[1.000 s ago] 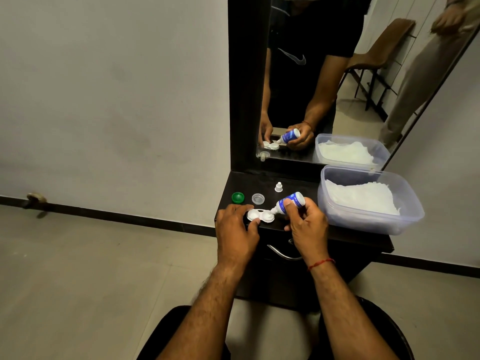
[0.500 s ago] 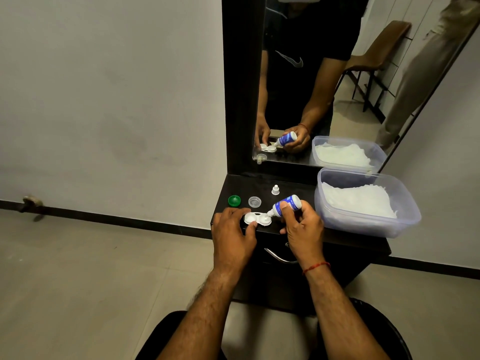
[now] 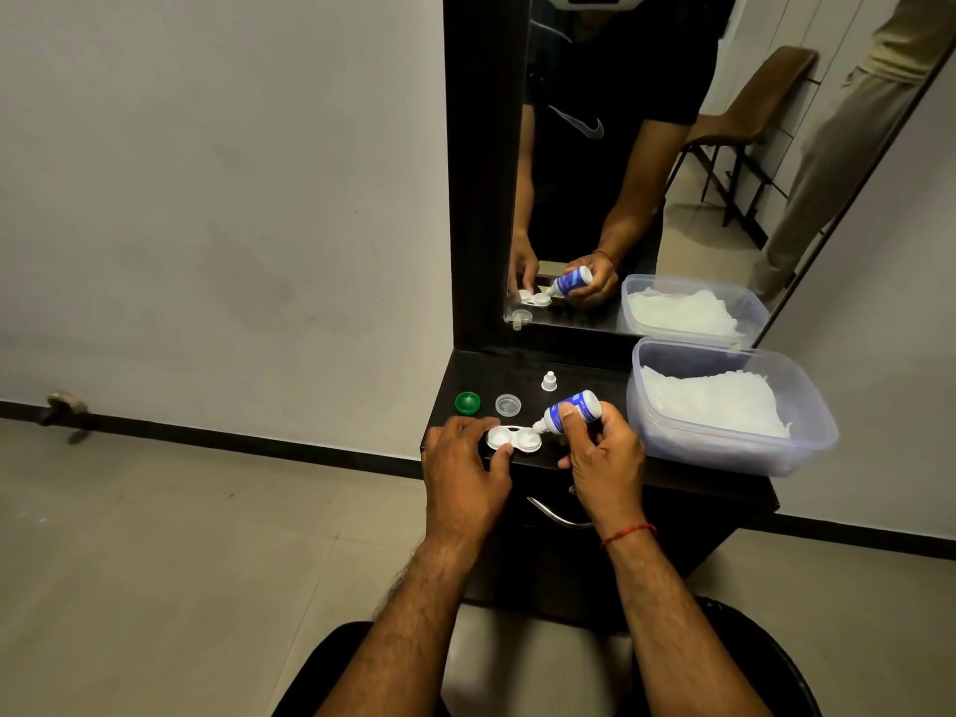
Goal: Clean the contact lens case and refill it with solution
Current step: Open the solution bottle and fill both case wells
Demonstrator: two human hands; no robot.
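Note:
A white two-well contact lens case (image 3: 512, 438) lies open on the black dresser top (image 3: 579, 377). My left hand (image 3: 465, 468) pinches its left end between thumb and fingers. My right hand (image 3: 602, 458) grips a small blue and white solution bottle (image 3: 571, 408), tipped down to the left with its nozzle over the case's right well. Behind the case lie a green cap (image 3: 467, 403), a clear cap (image 3: 508, 405) and the bottle's small white cap (image 3: 549, 380).
A clear plastic tub (image 3: 734, 447) holding white tissue sits at the right of the dresser top, close to my right hand. A mirror (image 3: 672, 147) stands behind, reflecting my hands, a chair and another person. A drawer handle (image 3: 556, 514) curves below the edge.
The view has shifted slightly. Both hands keep their hold, and the bottle's nozzle stays over the case's right well.

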